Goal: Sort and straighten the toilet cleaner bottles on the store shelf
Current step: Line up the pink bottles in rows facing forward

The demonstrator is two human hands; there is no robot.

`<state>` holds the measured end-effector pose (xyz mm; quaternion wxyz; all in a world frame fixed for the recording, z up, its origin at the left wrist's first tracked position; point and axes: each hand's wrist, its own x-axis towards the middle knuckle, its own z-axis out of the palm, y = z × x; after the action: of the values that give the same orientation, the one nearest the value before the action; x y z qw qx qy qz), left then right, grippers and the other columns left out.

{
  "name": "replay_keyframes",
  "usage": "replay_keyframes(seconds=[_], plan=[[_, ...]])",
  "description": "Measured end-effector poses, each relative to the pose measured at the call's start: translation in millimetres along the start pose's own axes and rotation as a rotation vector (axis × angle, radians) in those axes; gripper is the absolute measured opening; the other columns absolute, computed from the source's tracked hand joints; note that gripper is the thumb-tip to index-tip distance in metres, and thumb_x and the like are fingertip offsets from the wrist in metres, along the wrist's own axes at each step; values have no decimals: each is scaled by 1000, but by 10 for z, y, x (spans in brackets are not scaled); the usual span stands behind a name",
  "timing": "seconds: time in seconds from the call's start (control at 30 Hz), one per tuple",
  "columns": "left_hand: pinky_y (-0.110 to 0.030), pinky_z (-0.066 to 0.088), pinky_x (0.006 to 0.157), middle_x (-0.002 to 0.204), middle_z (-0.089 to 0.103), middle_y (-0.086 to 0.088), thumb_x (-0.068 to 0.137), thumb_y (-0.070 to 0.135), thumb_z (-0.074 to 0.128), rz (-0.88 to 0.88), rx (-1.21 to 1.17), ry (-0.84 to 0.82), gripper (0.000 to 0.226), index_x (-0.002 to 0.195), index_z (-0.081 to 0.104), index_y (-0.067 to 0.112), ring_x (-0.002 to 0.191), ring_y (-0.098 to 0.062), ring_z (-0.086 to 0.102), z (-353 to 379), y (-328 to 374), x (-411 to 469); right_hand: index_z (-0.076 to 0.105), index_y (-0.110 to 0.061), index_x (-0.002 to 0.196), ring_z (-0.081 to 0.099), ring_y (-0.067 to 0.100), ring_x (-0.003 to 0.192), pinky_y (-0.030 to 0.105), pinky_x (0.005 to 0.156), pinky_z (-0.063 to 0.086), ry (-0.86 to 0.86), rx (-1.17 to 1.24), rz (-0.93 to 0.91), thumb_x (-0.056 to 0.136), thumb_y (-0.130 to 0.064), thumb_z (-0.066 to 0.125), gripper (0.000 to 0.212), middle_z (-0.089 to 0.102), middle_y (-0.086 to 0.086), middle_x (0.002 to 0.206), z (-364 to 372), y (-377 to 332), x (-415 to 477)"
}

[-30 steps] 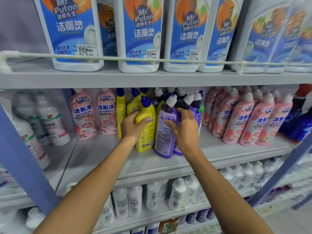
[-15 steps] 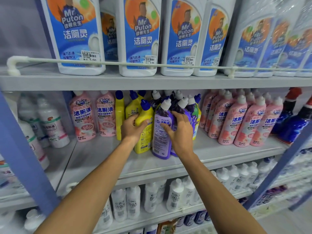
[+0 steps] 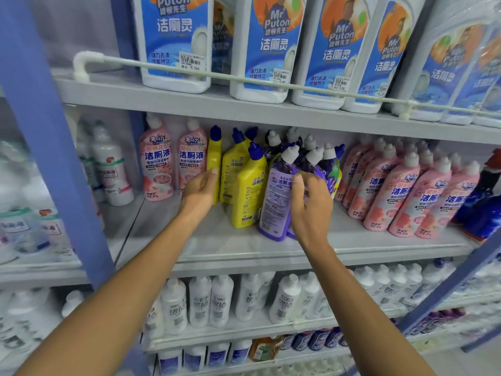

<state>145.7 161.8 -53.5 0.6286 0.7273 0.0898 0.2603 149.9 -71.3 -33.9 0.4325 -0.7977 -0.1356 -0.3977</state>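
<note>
Moved left hand (image 3: pixel 199 189) from front yellow bottle (image 3: pixel 248 191) to side-on yellow bottle (image 3: pixel 214 156), grip untellable; right hand (image 3: pixel 309 210) curled round purple bottle (image 3: pixel 275 204). Turn labels forward.

Blue steel upright (image 3: pixel 54 158) stands at left; second blue post (image 3: pixel 447 289) slants across lower right. Thin white guard rail (image 3: pixel 122 61) runs along top tier, price stickers (image 3: pixel 191 61) just above it. Lower down, rows of plain white bottles (image 3: pixel 200 302). Lowest tier: one amber bottle (image 3: pixel 264 348), dark blue bottles (image 3: pixel 311 340) just beside it. Grey wall (image 3: pixel 76 28) upper left.
</note>
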Motion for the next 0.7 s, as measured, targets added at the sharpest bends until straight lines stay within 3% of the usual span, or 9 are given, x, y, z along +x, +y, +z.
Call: replay_keyframes(seconds=[0.1,0.2,0.27,0.33,0.4,0.5,0.57,0.63,0.7], plan=[[-46,50,104,101,73,5,89,75,43,-59,-50,36,51,95,69,32,104,-24,68,-279,-77,-51,68,-9,104,61,21,91,40,80,49,-89,182,71,108,-45,33,51,68,2,95,21,-203,-185],[-48,46,108,106,75,5,92,76,37,-93,-102,111,55,97,72,33,108,-21,68,-561,-94,-100,70,-12,122,67,15,111,37,95,55,-327,484,306,104,-60,27,66,72,5,122,218,-399,-292],[-48,47,108,99,74,9,96,69,38,-101,-113,163,48,93,70,34,104,-20,68,-732,-107,-90,66,-17,130,66,11,119,34,99,54,-431,634,441,103,-62,29,65,70,1,131,409,-512,-296],[-48,49,106,104,76,4,80,87,38,-127,-123,237,65,94,72,34,106,-20,69,-873,-120,-86,66,-16,130,66,13,119,36,102,54,-485,687,502,109,-55,29,58,70,3,131,614,-597,-271],[-46,49,106,110,76,0,70,96,35,-129,-111,278,73,89,73,36,109,-23,69,-992,-147,-53,68,-24,117,67,13,116,38,105,52,-534,679,519,110,-52,27,51,73,-2,121,828,-653,-240],[-38,50,97,93,73,9,94,72,35,-105,-79,334,51,82,68,35,95,-17,69,-1046,-78,-28,68,-28,112,66,15,119,38,106,50,-606,665,538,104,-63,29,53,73,-5,119,1103,-768,-148],[-33,50,91,86,68,16,106,54,33,-97,-65,349,46,80,64,33,87,-9,66,-1058,-32,4,68,-29,105,67,16,117,32,98,51,-621,691,569,107,-58,30,48,73,-9,110,1297,-845,-30],[-27,48,87,85,64,16,108,49,30,-86,-44,369,45,80,60,33,85,-8,63,-1065,36,72,71,-31,97,69,11,107,28,91,53,-606,690,544,108,-56,30,49,74,-15,100,1438,-942,102],[-18,45,74,80,57,13,109,46,26,-98,-3,419,46,76,54,30,78,-7,59,-1064,175,165,74,-29,106,69,9,103,28,89,51,-604,646,477,105,-63,31,54,76,-11,105,1583,-968,230]])
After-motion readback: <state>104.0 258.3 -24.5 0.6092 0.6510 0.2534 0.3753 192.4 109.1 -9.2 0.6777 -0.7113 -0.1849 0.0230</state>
